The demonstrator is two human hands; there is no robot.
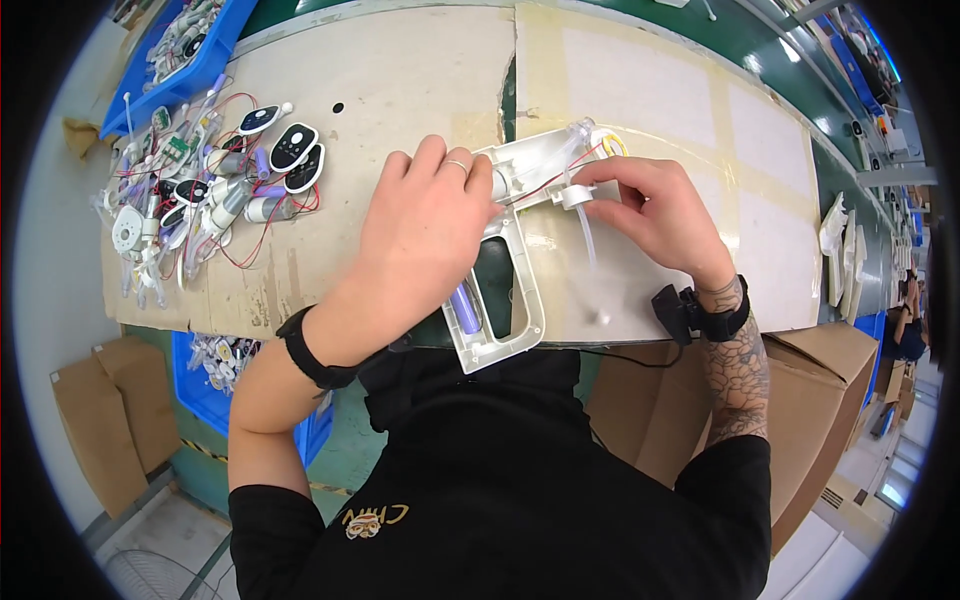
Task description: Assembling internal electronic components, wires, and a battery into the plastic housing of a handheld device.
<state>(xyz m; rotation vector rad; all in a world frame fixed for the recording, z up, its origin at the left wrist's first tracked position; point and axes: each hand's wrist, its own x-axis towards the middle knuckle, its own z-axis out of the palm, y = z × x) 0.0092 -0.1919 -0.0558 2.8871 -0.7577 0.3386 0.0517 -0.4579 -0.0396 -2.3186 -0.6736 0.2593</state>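
A white plastic half-housing (535, 300) with a looped handle lies at the table's front edge, its open inside facing up. A purple cylindrical battery (465, 310) sits in the handle, and red wires (560, 177) run across the upper part. My left hand (425, 225) is closed over the housing's left side, hiding part of it. My right hand (655, 210) pinches a small white round fitting (577, 196) between thumb and fingers, beside the housing's right edge. A clear thin tube (587, 238) hangs from that fitting toward me.
On the left of the table (400, 90) lies a pile of wired parts (200, 190) with motors, batteries and black oval panels. A blue bin (215, 75) of similar parts stands behind it. Another blue bin (312, 428) is below the table. Cardboard boxes (815, 400) stand at the right.
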